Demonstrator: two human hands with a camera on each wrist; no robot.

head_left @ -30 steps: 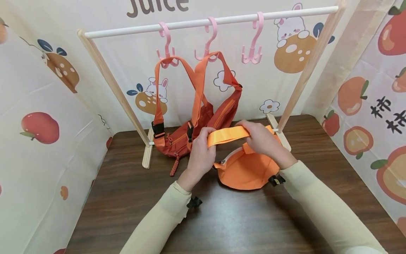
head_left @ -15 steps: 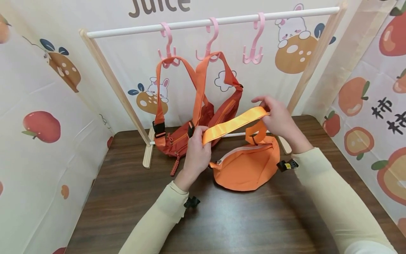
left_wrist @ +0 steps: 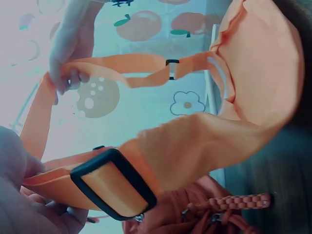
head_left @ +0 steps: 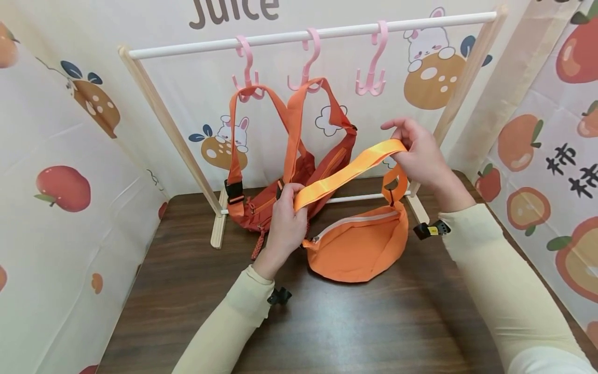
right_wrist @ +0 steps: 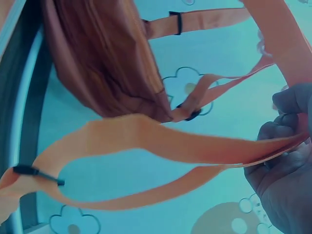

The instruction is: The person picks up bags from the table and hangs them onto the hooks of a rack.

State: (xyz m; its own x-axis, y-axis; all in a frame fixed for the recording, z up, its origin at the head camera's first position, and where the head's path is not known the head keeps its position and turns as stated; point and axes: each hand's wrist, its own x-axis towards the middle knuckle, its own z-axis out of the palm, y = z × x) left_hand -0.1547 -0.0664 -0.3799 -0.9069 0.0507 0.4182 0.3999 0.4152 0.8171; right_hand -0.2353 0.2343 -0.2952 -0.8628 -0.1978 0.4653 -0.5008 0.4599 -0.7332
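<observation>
A bright orange waist bag (head_left: 359, 249) sits at the middle right of the table, its pale zipper facing up. My left hand (head_left: 286, 221) grips one end of its orange strap (head_left: 343, 176). The strap's other end is held by my right hand (head_left: 420, 158), higher and to the right, so the strap slopes upward between them. In the left wrist view a black buckle (left_wrist: 114, 184) lies on the strap beside my left hand. A black slider (right_wrist: 36, 173) shows on the strap in the right wrist view.
Behind the hands stands a wooden rack with a white rail (head_left: 201, 48). Rust-red bags (head_left: 271, 205) hang by straps from the left pink hook (head_left: 246, 65) and middle pink hook (head_left: 308, 59). A third pink hook (head_left: 374, 62) hangs at right.
My right hand has moved up and right with the strap, drawing it out longer. My left hand has shifted slightly left, still gripping. The orange bag has slid a little left.
</observation>
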